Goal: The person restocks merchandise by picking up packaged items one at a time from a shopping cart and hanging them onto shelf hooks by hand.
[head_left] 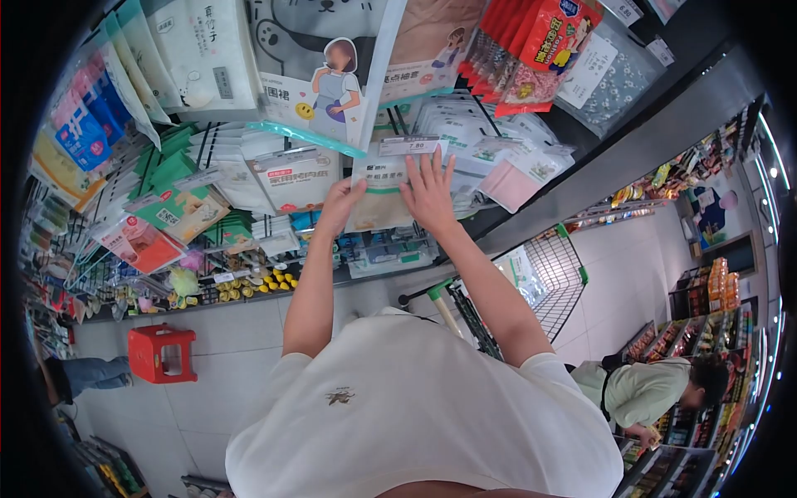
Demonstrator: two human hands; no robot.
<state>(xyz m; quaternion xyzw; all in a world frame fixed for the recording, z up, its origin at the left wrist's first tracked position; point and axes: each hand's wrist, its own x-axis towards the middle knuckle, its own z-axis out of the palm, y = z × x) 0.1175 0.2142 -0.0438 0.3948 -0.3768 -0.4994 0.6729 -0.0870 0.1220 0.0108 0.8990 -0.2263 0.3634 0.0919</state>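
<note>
A flat packet (378,212) with a pale header and a tan lower part hangs on the shelf rack in front of me. My left hand (339,207) is closed at the packet's left edge, thumb against its front. My right hand (428,192) lies with fingers spread over the packet's right side, fingertips just under a price tag (413,146) that reads 7.80. Above the hands hangs a large apron package (320,79) with a cartoon figure. White boxed packs (293,180) hang to the left of my left hand.
A wire shopping cart (552,278) holding a packet stands at my right. A red stool (162,353) is on the floor at left. Another person (643,390) bends by the shelves at right. Red snack-like bags (540,54) hang upper right.
</note>
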